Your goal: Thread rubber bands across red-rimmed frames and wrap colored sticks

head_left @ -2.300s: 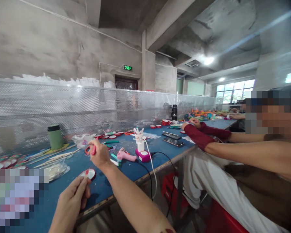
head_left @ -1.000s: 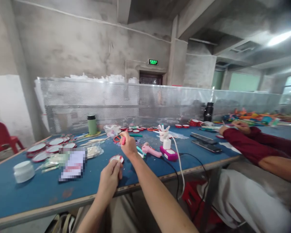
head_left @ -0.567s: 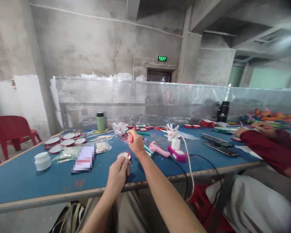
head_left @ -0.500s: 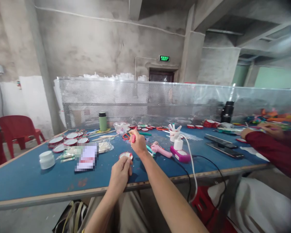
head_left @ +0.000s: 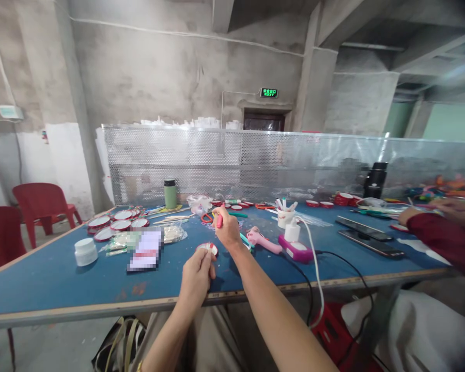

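Note:
My left hand [head_left: 197, 271] is closed, its thumb and fingers pinched at the near edge of a round white piece with a red rim [head_left: 206, 246] close to the front of the table. A small red spot shows at that piece's right side. Just beyond and to the right, my right hand [head_left: 228, 231] is closed around a red-handled thing [head_left: 219, 222]; its kind is hidden by the fingers. Behind that hand lie orange-red loops [head_left: 206, 219]. Right of it rests a pink glue gun [head_left: 263, 241], with teal pieces beside it.
Left are stacked red-rimmed discs [head_left: 121, 225], a white jar [head_left: 86, 252] and a phone-like slab [head_left: 145, 250]. A green bottle [head_left: 170, 194] stands behind. On the right are a purple power strip [head_left: 295, 250], a white cable, two phones [head_left: 371, 243] and another person's sleeve [head_left: 436, 232].
The view has turned slightly left, so everything sits farther right in the picture. Both hands keep nearly the same pose and grip.

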`<act>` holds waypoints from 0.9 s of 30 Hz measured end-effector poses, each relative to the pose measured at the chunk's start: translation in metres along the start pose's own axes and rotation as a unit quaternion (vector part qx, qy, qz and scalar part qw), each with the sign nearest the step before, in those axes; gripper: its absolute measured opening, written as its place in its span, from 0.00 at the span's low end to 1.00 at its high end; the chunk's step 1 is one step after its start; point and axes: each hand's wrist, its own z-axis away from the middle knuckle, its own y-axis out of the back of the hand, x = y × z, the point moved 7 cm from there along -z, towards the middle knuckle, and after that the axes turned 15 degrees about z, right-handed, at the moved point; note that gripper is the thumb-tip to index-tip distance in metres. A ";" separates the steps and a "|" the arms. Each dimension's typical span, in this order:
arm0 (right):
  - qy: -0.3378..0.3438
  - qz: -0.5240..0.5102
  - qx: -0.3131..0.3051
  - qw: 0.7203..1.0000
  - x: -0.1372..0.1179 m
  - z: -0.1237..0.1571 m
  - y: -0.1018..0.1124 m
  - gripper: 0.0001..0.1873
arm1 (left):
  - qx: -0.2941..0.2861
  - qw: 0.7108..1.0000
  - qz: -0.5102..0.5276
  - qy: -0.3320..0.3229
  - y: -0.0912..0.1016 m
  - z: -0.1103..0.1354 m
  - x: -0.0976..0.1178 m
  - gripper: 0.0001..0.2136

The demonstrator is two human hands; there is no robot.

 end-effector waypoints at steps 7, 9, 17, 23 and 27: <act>0.013 0.036 -0.048 0.998 -0.002 0.001 -0.008 0.15 | 0.061 0.996 0.059 -0.020 0.008 0.004 0.011 0.18; 0.024 0.051 -0.071 0.996 -0.003 0.004 -0.013 0.14 | 0.061 0.996 0.058 -0.021 0.008 0.004 0.011 0.17; 0.038 0.083 -0.112 0.990 -0.003 0.009 -0.020 0.14 | 0.060 0.996 0.055 -0.020 0.008 0.004 0.010 0.17; 0.052 0.085 -0.119 0.988 -0.002 0.007 -0.024 0.14 | 0.024 0.999 0.029 0.007 0.001 0.002 0.007 0.18; 0.058 0.081 -0.117 0.988 -0.002 0.007 -0.026 0.14 | 0.022 1.000 0.007 0.004 0.000 0.002 0.006 0.17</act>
